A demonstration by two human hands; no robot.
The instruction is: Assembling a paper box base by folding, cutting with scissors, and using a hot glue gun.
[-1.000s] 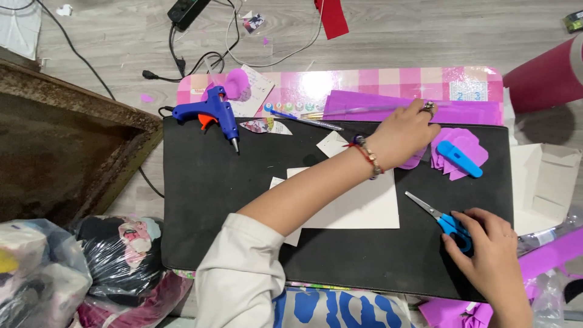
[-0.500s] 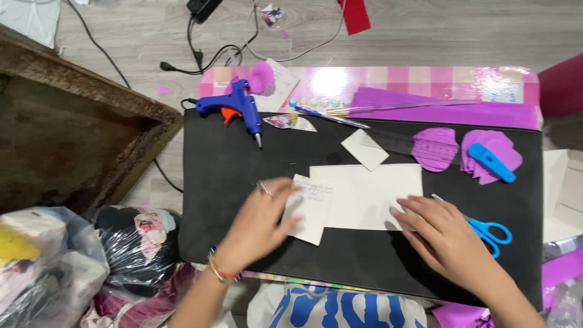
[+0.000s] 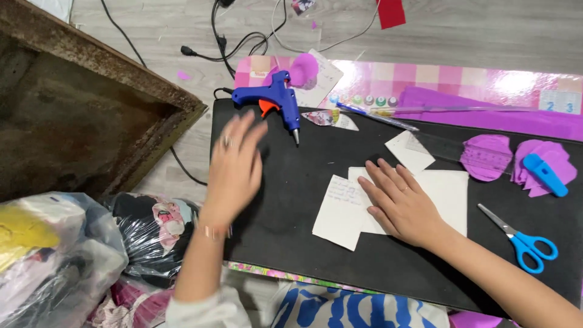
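- The left hand (image 3: 234,167) is spread, fingers apart, holding nothing, above the black board (image 3: 291,212) just under the blue glue gun (image 3: 273,97).
- The right hand (image 3: 401,203) lies flat, fingers apart, pressing on the white paper sheets (image 3: 446,194).
- One pair of blue scissors (image 3: 525,240) lies to the right.
- Two clear plastic bags (image 3: 54,255) with clothes are at the lower left.

Blue glue gun (image 3: 274,99); white paper (image 3: 446,193); black mat (image 3: 291,200); blue scissors (image 3: 525,242)
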